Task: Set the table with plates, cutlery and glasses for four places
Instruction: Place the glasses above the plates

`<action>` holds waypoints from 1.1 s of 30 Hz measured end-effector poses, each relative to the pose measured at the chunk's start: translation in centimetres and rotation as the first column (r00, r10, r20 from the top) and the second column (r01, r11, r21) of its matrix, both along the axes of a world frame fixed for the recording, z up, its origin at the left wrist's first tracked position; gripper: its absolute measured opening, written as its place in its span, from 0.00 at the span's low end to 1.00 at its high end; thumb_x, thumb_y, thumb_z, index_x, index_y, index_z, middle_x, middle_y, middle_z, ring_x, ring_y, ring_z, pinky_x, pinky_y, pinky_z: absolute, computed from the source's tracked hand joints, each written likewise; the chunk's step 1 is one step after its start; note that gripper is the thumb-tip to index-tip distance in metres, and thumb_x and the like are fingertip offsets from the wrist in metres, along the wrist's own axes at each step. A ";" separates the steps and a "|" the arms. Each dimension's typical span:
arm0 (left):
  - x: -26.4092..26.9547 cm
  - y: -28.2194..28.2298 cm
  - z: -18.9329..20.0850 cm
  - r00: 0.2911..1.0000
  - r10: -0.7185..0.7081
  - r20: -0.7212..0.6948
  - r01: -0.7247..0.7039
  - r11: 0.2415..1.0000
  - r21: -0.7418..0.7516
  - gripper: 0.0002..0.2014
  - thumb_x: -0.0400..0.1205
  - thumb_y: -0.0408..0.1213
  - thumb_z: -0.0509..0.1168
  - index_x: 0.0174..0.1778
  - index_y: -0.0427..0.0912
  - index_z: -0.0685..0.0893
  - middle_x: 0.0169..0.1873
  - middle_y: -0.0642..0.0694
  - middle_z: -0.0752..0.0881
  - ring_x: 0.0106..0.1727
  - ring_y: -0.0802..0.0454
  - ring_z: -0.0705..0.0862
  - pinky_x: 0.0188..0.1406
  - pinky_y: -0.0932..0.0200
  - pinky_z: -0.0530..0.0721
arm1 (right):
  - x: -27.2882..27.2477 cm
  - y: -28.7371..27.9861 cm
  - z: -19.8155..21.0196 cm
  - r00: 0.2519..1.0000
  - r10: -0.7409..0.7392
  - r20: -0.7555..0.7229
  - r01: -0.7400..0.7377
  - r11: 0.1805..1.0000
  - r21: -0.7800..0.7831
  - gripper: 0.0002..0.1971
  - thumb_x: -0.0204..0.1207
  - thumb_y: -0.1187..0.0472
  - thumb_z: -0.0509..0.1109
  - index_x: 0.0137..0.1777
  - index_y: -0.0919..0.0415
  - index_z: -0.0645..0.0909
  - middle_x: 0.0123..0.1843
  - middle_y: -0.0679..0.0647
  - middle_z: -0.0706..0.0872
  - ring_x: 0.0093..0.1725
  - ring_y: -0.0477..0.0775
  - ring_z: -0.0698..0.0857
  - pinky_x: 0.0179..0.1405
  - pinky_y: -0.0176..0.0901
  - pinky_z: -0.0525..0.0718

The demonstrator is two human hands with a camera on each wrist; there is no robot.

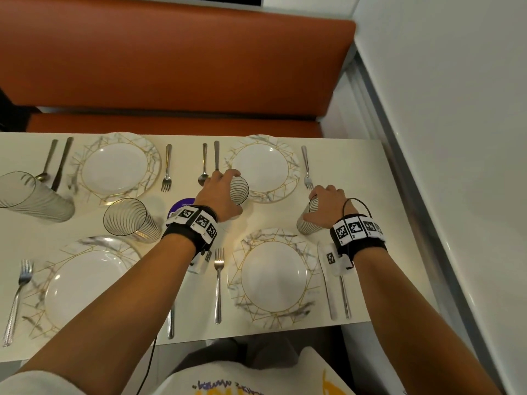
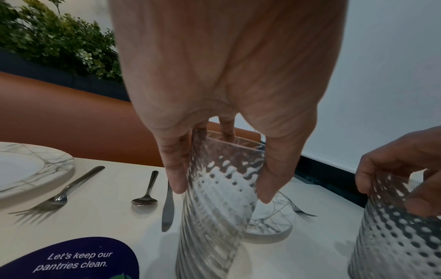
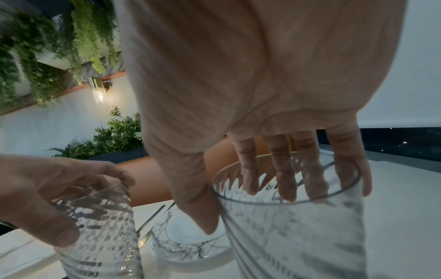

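Note:
My left hand grips a ribbed clear glass from above, between the far knife and the far right plate. In the left wrist view my thumb and fingers wrap this glass, which leans a little with its base at the table. My right hand grips a second ribbed glass just beyond the near right plate. Seen from the right wrist, several fingers curl behind the rim of that glass. Two more glasses stand on the left.
Four marble-rimmed plates lie on the white table, each with forks, knives and spoons beside it. A purple sticker sits mid-table. An orange bench runs along the far edge. A white wall closes off the right side.

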State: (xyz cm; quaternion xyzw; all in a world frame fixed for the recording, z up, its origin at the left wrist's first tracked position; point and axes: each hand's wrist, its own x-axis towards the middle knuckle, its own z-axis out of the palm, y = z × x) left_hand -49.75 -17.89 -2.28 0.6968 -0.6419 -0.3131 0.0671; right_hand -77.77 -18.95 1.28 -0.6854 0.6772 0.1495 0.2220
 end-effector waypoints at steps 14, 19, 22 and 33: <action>-0.1 0.3 0.2 0.999 0.016 -0.030 -0.015 1.000 0.021 0.46 0.69 0.39 0.83 0.81 0.54 0.66 0.74 0.39 0.72 0.76 0.35 0.72 0.69 0.38 0.83 | -1.0 0.4 -0.5 1.000 -0.020 0.014 0.019 1.000 0.009 0.32 0.71 0.46 0.77 0.72 0.55 0.72 0.68 0.61 0.76 0.68 0.63 0.75 0.66 0.57 0.80; -0.4 0.6 0.2 0.999 0.035 -0.029 -0.034 0.999 0.019 0.52 0.70 0.40 0.84 0.86 0.51 0.60 0.78 0.38 0.69 0.79 0.34 0.70 0.72 0.34 0.81 | -1.2 0.4 -0.8 0.999 -0.025 0.025 0.025 1.000 -0.001 0.33 0.71 0.45 0.77 0.73 0.55 0.72 0.70 0.61 0.76 0.69 0.64 0.75 0.67 0.58 0.80; -0.2 0.6 0.6 0.998 0.058 -0.027 -0.057 0.997 0.043 0.60 0.68 0.43 0.86 0.89 0.49 0.52 0.82 0.36 0.65 0.82 0.34 0.68 0.75 0.35 0.78 | -1.1 0.6 -0.8 0.999 -0.046 0.027 0.046 0.998 -0.030 0.39 0.69 0.38 0.78 0.76 0.54 0.69 0.71 0.60 0.75 0.70 0.64 0.75 0.68 0.57 0.78; 2.8 3.3 1.8 0.999 -0.013 -0.052 0.015 0.999 0.046 0.69 0.60 0.56 0.88 0.90 0.50 0.48 0.84 0.38 0.63 0.85 0.38 0.64 0.81 0.34 0.71 | 0.9 1.7 0.6 0.997 0.005 0.075 0.015 0.965 -0.260 0.32 0.70 0.37 0.75 0.70 0.51 0.77 0.71 0.58 0.77 0.71 0.64 0.74 0.71 0.58 0.72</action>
